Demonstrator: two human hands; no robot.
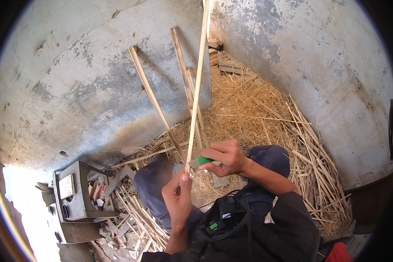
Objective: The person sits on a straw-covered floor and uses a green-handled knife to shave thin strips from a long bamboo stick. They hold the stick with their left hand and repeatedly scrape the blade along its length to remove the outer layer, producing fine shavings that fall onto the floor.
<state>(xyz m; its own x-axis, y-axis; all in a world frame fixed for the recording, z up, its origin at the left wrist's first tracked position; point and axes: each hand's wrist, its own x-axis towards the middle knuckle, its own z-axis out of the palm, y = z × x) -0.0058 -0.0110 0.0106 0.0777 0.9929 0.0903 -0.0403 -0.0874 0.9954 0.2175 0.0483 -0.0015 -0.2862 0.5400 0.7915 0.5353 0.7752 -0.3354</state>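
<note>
A long pale strip of split bamboo or wood [198,83] stands upright before me, its top running out of view. My left hand [178,196] pinches its lower end between thumb and fingers. In my right hand [227,159], closed in a fist, is a knife with a green handle [204,160]. Its short blade [193,164] points left and meets the strip just above my left fingertips. The handle's far end is covered by my right fingers. Both hands are held above and between my bent knees.
Wider strips [150,89] lean on the grey wall [87,87] ahead. Curly shavings [244,100] cover the floor, with a pile of thin sticks [316,174] at right. A wooden stool-like frame [81,209] holding odds and ends stands left, beside more sticks [146,218].
</note>
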